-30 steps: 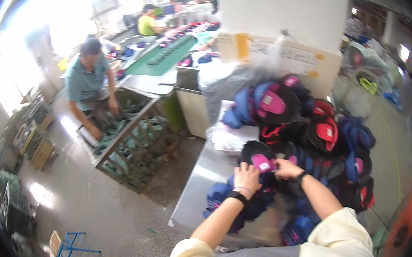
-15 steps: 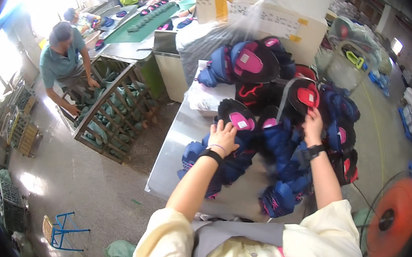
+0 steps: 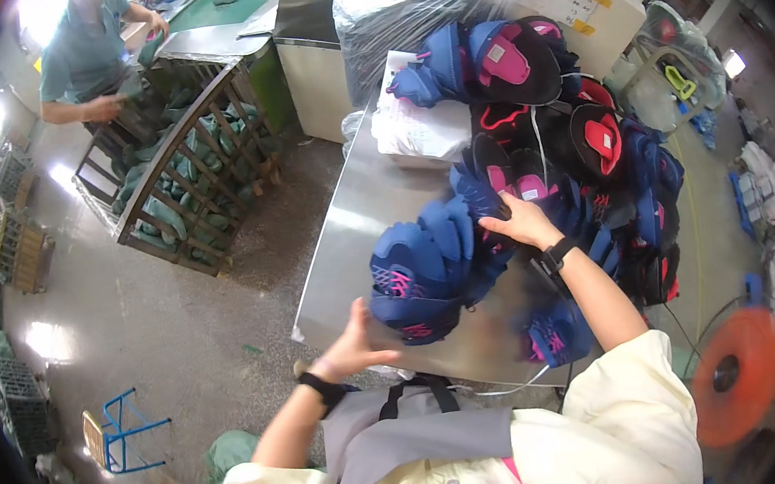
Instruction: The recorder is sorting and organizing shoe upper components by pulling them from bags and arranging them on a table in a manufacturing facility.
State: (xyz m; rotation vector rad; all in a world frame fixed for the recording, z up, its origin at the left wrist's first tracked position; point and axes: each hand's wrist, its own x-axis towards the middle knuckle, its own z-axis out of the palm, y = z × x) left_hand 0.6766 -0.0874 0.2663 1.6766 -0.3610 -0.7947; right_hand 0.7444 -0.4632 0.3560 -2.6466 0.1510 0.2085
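Right grip clamped on blue shoes, mid-metal tabletop; left grip spread, just off their 7 o'clock end. Grey floor. One slatted crate, 10 o'clock: green pieces inside, too jumbled to count. One stool, 8 o'clock; one orange fan, 4 o'clock.

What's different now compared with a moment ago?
Your left hand has come off the pink-lined shoe and drawn back, open, beside the near left end of the blue stack. Your right hand has left the red-lined shoe and moved left, apparently gripping the stack's far end. The co-worker's hands have risen from the cart. The stool and fan stayed put.
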